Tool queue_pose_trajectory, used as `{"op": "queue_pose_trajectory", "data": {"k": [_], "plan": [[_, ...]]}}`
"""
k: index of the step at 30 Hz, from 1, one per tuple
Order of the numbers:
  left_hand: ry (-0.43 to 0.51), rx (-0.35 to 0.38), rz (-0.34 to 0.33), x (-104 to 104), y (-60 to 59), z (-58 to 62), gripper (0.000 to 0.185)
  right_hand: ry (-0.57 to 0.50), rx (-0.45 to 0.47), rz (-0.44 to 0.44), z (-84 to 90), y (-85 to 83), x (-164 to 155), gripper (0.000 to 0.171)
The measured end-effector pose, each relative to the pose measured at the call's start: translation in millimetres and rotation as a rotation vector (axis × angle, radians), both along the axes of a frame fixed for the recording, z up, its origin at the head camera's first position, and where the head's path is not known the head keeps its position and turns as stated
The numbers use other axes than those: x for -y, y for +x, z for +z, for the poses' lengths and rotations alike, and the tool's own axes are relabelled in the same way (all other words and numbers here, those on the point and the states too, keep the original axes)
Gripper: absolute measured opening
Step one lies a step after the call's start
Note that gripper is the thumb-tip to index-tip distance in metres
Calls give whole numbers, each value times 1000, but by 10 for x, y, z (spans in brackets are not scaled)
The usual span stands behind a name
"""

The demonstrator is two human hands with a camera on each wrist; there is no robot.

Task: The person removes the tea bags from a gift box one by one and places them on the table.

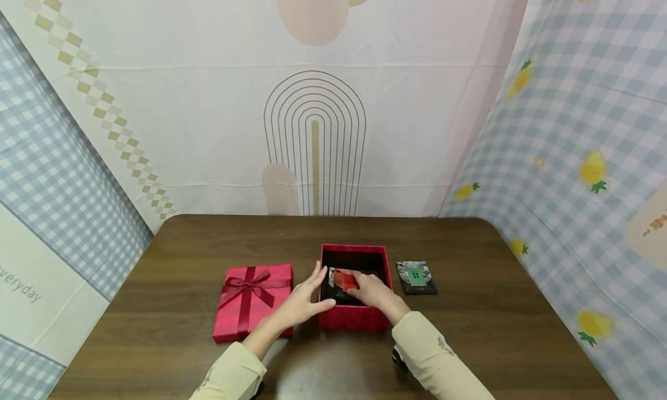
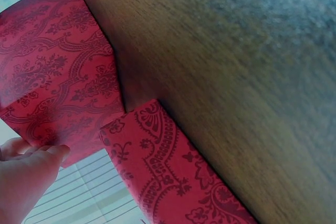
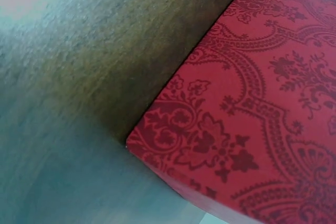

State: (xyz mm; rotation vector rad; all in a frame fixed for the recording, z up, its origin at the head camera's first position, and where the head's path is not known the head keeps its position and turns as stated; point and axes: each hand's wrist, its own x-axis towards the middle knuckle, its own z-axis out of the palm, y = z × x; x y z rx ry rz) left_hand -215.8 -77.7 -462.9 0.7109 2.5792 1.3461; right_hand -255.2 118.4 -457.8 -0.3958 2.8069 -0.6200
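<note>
A red patterned gift box (image 1: 354,319) stands uncovered on the table, its inside black. My right hand (image 1: 376,291) reaches into it and holds the right side of a dark packet with a red label (image 1: 344,279); part of the packet is hidden by the fingers. At the box's left wall is my left hand (image 1: 302,301), fingers stretched along the rim and thumb spread toward the front edge. In the left wrist view its fingertips touch the patterned wall (image 2: 58,61). The right wrist view shows only the box's outer wall (image 3: 262,103) and the table.
Left of the box lies its red lid (image 1: 231,319) with a dark red ribbon bow, close by the left forearm. A black packet with a green label (image 1: 417,277) lies flat to the right of the box. The wooden table (image 1: 469,353) ends at a patterned cloth backdrop (image 1: 406,128).
</note>
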Motion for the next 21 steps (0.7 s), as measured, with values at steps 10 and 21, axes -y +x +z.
{"op": "queue_pose_trajectory", "data": {"k": [10,21], "plan": [[-3,-2,-7,1,0,-4,75,37,37,-9,-5,-2,1,49],[-1,19,-16,11,-7,-3,76,-175,2,6,10,-34,-31,40]]}}
